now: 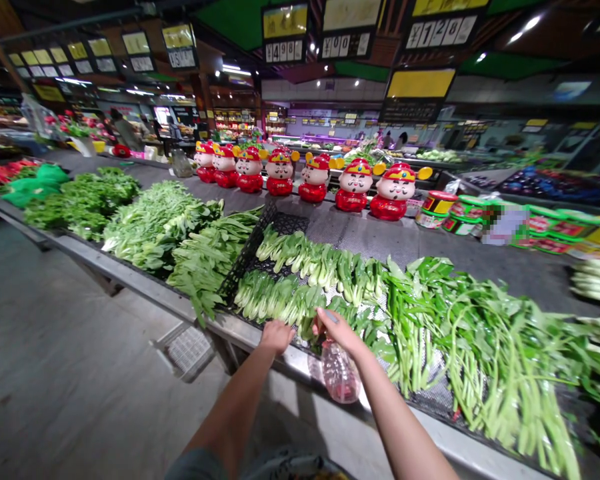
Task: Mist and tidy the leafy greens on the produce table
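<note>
My right hand (334, 327) is closed round the top of a clear, pinkish spray bottle (341, 375). The bottle hangs over the front edge of the counter, its head mostly covered by my fingers. Just left of it, my left hand (279, 335) rests at the metal edge with its fingers curled down. What lies under those fingers is hidden. Beyond both hands, small bok choy (275, 297) lie in a front row, and a second row of bok choy (325, 263) lies behind. Leafy long-stemmed greens (430, 320) are heaped to the right of the bottle.
A black crate wall (250, 250) divides the bok choy from leafy greens (213, 250) on the left. Red figurines (280, 173) line the back, with stacked tubs (467, 212) beside them. A pale grate (184, 350) lies on the floor. Price signs (285, 33) hang overhead.
</note>
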The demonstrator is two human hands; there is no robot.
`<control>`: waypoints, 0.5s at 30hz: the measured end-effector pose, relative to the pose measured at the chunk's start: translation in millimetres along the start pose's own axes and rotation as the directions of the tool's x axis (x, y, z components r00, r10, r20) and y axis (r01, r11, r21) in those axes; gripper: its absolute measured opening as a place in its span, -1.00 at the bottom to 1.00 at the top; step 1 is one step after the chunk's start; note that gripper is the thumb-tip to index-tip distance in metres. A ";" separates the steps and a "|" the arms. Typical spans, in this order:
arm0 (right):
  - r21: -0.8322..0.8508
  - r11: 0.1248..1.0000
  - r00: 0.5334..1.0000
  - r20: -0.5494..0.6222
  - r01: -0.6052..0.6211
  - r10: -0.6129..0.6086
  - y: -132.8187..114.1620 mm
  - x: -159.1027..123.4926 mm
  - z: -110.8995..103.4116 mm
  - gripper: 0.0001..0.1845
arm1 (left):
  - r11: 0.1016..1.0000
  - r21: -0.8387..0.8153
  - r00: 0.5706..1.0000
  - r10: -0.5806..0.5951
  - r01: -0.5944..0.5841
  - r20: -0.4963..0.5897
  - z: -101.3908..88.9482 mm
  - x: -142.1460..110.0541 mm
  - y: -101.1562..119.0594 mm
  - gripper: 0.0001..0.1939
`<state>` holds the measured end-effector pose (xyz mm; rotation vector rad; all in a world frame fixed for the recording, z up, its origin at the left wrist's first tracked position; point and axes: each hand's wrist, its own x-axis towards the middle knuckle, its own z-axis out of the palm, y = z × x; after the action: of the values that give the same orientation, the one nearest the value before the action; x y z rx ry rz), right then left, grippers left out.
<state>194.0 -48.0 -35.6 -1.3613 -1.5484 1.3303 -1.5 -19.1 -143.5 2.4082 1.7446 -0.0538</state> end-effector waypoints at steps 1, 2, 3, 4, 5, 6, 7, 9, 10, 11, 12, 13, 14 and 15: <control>-0.014 1.000 1.000 -0.017 0.024 -0.024 -2.3 -0.8 -6.0 -0.35 | 1.000 0.002 1.000 0.001 -0.001 0.009 -0.5 0.3 0.0 -0.53; -0.023 0.999 0.999 -0.035 0.026 -0.027 -4.3 -1.9 -12.1 -0.34 | 1.000 0.001 1.000 0.003 -0.003 0.015 -0.7 0.7 0.1 -0.53; -0.025 0.999 0.999 -0.049 0.021 -0.023 -5.7 -3.2 -17.7 -0.34 | 1.000 0.001 1.000 0.005 -0.005 0.021 -0.8 1.1 0.0 -0.53; -0.024 1.000 0.998 -0.060 0.015 -0.016 -6.5 -4.6 -22.8 -0.34 | 1.000 0.002 1.000 0.007 -0.007 0.025 -0.6 1.5 -0.1 -0.53; -0.028 1.000 0.997 -0.072 0.009 -0.011 -6.5 -5.9 -27.0 -0.34 | 1.000 0.004 1.000 0.008 -0.008 0.029 -0.3 1.8 -0.2 -0.53; -0.039 0.999 0.996 -0.087 0.009 -0.012 -5.5 -7.1 -30.2 -0.33 | 1.000 0.006 0.999 0.007 -0.007 0.032 0.0 2.1 -0.3 -0.53; -0.058 0.998 0.994 -0.105 0.012 -0.018 -3.7 -8.0 -32.5 -0.33 | 1.000 0.009 0.999 0.006 -0.006 0.032 0.3 2.2 -0.5 -0.53; -0.101 0.995 0.990 -0.139 0.024 -0.038 2.2 -9.6 -34.5 -0.31 | 1.000 0.011 1.000 0.003 -0.003 0.031 0.7 2.0 -0.8 -0.53; -0.115 0.993 0.987 -0.156 0.025 -0.043 5.9 -10.3 -34.6 -0.31 | 1.000 0.011 0.999 0.002 -0.002 0.032 0.7 1.6 -0.9 -0.53; -0.124 0.992 0.984 -0.173 0.022 -0.043 9.9 -11.1 -34.4 -0.32 | 1.000 0.011 0.999 0.002 -0.002 0.033 0.5 1.2 -0.8 -0.53; -0.126 0.992 0.982 -0.185 0.014 -0.038 13.7 -12.1 -34.0 -0.33 | 1.000 0.012 0.999 0.001 -0.002 0.035 0.3 0.7 -0.7 -0.53; -0.121 0.993 0.981 -0.192 0.002 -0.026 17.2 -13.2 -33.8 -0.34 | 1.000 0.014 0.999 0.002 -0.002 0.038 -0.2 0.2 -0.5 -0.52; -0.114 0.993 0.980 -0.196 -0.012 -0.011 20.2 -14.3 -33.9 -0.35 | 1.000 0.016 0.999 0.002 -0.003 0.041 -0.7 -0.2 -0.2 -0.52; -0.107 0.994 0.980 -0.199 -0.025 0.003 22.4 -15.5 -34.5 -0.36 | 1.000 0.020 0.999 0.003 -0.003 0.044 -1.4 -0.4 0.1 -0.52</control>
<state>235.9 -55.7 -46.4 -1.5253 -1.4954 1.0943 -1.7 -19.3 -142.0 2.4043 1.7293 -0.1233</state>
